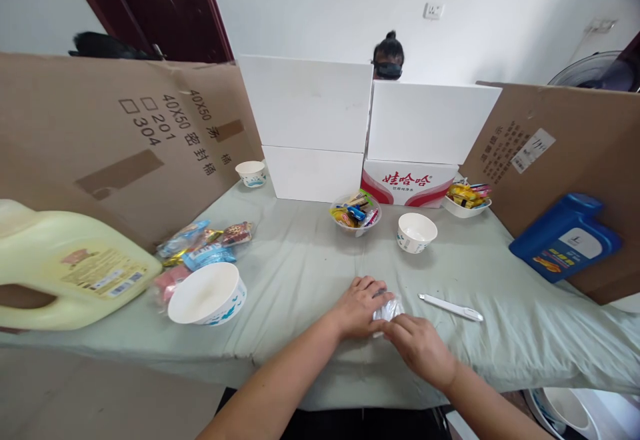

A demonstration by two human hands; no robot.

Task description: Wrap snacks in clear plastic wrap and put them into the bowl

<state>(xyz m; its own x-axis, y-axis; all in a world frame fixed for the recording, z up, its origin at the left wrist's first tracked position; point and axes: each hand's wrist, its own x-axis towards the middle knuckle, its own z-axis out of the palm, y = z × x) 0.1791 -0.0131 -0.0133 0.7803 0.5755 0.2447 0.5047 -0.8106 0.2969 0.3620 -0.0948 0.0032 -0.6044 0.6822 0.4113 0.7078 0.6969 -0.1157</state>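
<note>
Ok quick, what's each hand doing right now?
Left hand: fingers curled on the shiny packet, holding it on the cloth.
Right hand: fingers pinching the packet's near edge.

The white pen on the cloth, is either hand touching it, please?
No, the pen lies apart, right of both hands, which hold a shiny packet.

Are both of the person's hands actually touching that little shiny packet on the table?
Touching. In the head view, the left hand and right hand both close around the shiny packet, fingers overlapping its edges.
</note>
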